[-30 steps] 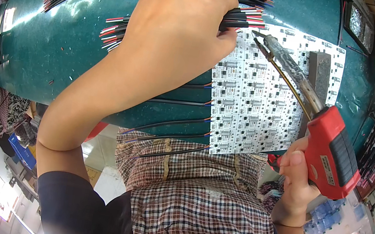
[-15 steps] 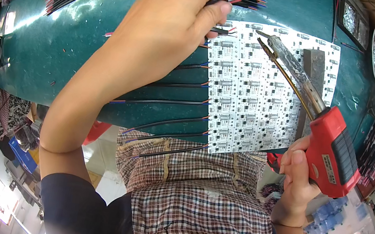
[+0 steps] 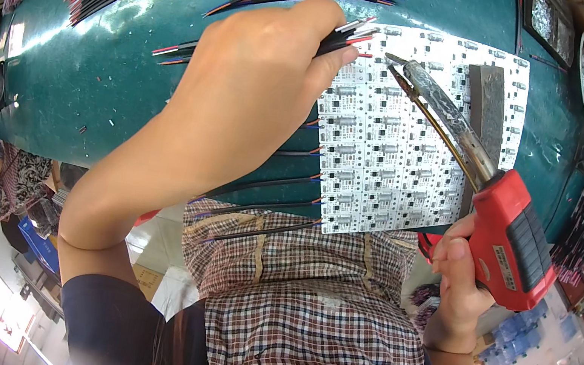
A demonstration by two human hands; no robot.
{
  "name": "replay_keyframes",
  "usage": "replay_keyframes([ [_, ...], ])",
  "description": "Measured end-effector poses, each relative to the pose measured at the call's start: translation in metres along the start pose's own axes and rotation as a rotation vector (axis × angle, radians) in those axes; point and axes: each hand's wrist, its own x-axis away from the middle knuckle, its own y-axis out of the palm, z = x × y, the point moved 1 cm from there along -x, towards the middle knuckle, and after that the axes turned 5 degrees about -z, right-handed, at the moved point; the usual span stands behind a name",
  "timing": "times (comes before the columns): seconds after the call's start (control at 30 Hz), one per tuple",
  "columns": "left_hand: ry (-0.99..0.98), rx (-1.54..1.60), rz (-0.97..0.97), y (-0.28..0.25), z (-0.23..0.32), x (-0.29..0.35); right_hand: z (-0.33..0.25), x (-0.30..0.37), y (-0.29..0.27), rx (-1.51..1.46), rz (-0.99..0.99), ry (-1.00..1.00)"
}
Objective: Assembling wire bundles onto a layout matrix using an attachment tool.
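While the left hand (image 3: 265, 64) is pinching a bunch of black wires (image 3: 335, 43) between thumb and fingers, the right hand (image 3: 462, 274) is grasping the red handle of an iron (image 3: 516, 237). The wires are lying above the board's upper left corner, their long axis running across the table (image 3: 104, 88) from left to right and rising slightly toward the right. Their red and white ends are poking out past the left thumb, over the board (image 3: 396, 222), and pointing toward the iron. Other wire ends are showing to the left of the wrist; the hand is hiding whether they belong to the same bunch.

The left hand is clearly the nearer one to the wire ends. The right hand is staying well apart, beyond the board's lower right corner, but the iron is slanting up and left from it across the board, so its tip (image 3: 394, 59) is standing just right of the wire ends, with a small gap showing. Whether the tip is touching the board cannot be told.

Lower down, more leads (image 3: 265, 229) are running sideways to the board's left edge. A grey bar (image 3: 488, 110) is lying lengthwise on the board's right side, beneath the iron's line.
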Motion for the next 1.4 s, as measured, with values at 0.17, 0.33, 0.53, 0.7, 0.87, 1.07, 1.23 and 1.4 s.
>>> replay_keyframes([
  [0.17,0.214,-0.078,0.151,0.011,-0.006,-0.001,0.0,0.001,-0.007,0.066,-0.063,0.01],
  [0.33,0.091,-0.008,0.048,0.01,-0.004,0.002,-0.002,-0.003,-0.007,0.015,-0.094,0.123],
  [0.53,0.066,-0.035,0.126,0.016,-0.008,0.0,0.001,-0.003,-0.003,0.017,-0.076,0.086],
  [0.7,0.063,-0.044,0.127,0.016,-0.008,0.0,0.004,-0.005,-0.002,0.056,-0.111,0.025],
  [0.87,0.072,-0.075,0.127,0.016,-0.008,-0.001,0.005,-0.008,-0.002,0.128,-0.149,-0.067],
  [1.07,0.071,-0.12,0.11,0.015,-0.007,-0.002,-0.004,-0.005,-0.005,0.095,-0.109,-0.029],
  [1.23,0.038,-0.11,0.106,0.015,-0.007,-0.004,-0.006,-0.001,-0.006,0.02,-0.057,0.117],
  [1.4,0.004,-0.05,0.052,0.011,-0.007,-0.008,0.001,-0.002,-0.006,0.062,-0.12,0.048],
])
